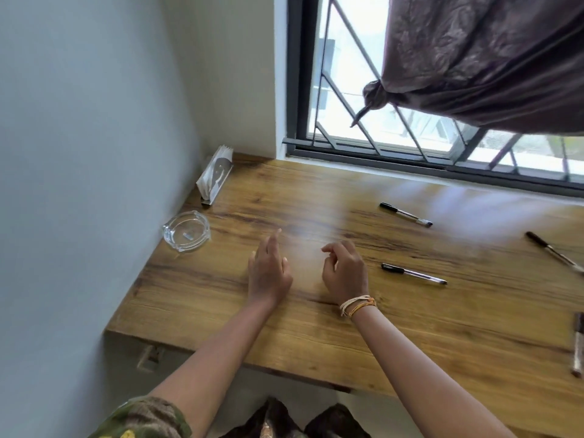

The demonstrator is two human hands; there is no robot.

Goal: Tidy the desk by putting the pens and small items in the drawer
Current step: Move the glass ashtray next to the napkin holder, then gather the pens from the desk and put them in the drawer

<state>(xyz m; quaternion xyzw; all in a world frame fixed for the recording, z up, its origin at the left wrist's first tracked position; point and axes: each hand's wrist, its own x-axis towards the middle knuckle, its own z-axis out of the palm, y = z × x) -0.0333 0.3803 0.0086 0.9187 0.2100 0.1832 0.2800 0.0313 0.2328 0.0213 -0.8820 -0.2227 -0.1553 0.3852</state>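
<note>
Gathering not begun: left hand (268,273) flat, grip spread, right hand (346,273) loosely curled, both empty at worktop (221,311) front-left; nearest pen (413,273) just beside right hand, likely first pick; drawer unseen.

We find no readable text anywhere. The napkin holder (215,177) at far left carries a dark cut-out figure, not letters. The 3 pens on the right, near (414,274), far (406,214) and far right (554,252), show no legible brand; any print is too small.
</note>
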